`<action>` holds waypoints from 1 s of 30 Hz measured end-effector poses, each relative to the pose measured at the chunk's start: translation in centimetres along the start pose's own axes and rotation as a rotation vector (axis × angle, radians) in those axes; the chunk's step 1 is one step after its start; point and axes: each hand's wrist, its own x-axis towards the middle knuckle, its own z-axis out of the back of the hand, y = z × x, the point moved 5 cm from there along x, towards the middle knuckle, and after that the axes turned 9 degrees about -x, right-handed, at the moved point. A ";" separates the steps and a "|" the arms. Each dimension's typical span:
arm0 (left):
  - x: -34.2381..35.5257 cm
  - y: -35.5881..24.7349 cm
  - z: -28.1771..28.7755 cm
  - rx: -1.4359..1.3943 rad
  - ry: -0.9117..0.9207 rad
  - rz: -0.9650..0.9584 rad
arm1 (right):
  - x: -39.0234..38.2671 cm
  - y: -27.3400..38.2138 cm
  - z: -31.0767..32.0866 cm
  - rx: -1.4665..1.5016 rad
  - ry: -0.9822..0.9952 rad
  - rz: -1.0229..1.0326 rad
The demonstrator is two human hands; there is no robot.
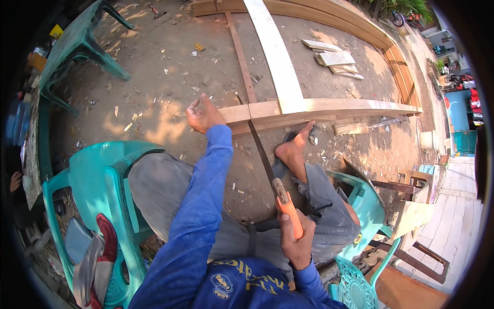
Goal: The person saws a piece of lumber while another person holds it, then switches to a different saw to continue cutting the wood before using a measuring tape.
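Note:
A handsaw (263, 158) with a dark narrow blade and an orange grip is held in my right hand (298, 238), its fingers wrapped round the grip. Its blade slants up and away to a long wooden beam (355, 105), where it sits in a thin cut close to the beam's left end. My left hand (205, 114) is closed on that left end, beyond the cut. A white-faced board (278, 56) runs away from the beam's far side. Left of it, a thin brown strip (240, 56) meets the beam near the cut.
Several short plank offcuts (337, 57) lie on the dirt ground. A longer timber frame (334, 18) curves along the back. Green plastic chairs (105, 170) stand on both sides, a red-and-grey cloth on the left one. My bare foot (293, 152) rests near the beam.

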 end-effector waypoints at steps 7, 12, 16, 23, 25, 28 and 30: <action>-0.7 0.1 -0.6 0.018 0.076 -0.151 | 14.0 -0.2 -7.2 0.037 -0.065 0.076; 0.8 0.3 0.4 -0.094 -0.027 -0.061 | -2.8 -2.2 0.4 0.013 -0.025 -0.001; 0.4 0.4 -0.2 -0.152 0.001 -0.042 | -3.1 -1.5 0.2 -0.032 -0.031 0.052; -0.1 1.9 -0.9 -0.050 0.058 -0.082 | 13.3 -4.2 -9.4 0.166 -0.140 0.113; 0.2 0.6 -1.1 -0.099 0.053 -0.061 | 8.7 -5.8 -7.9 0.105 -0.124 0.120; 0.6 0.3 -0.2 -0.129 0.019 -0.004 | -1.2 -8.2 -3.6 0.080 -0.085 0.096; 1.5 1.4 0.1 -0.032 0.005 -0.074 | -2.6 -8.9 -3.4 0.095 -0.125 0.141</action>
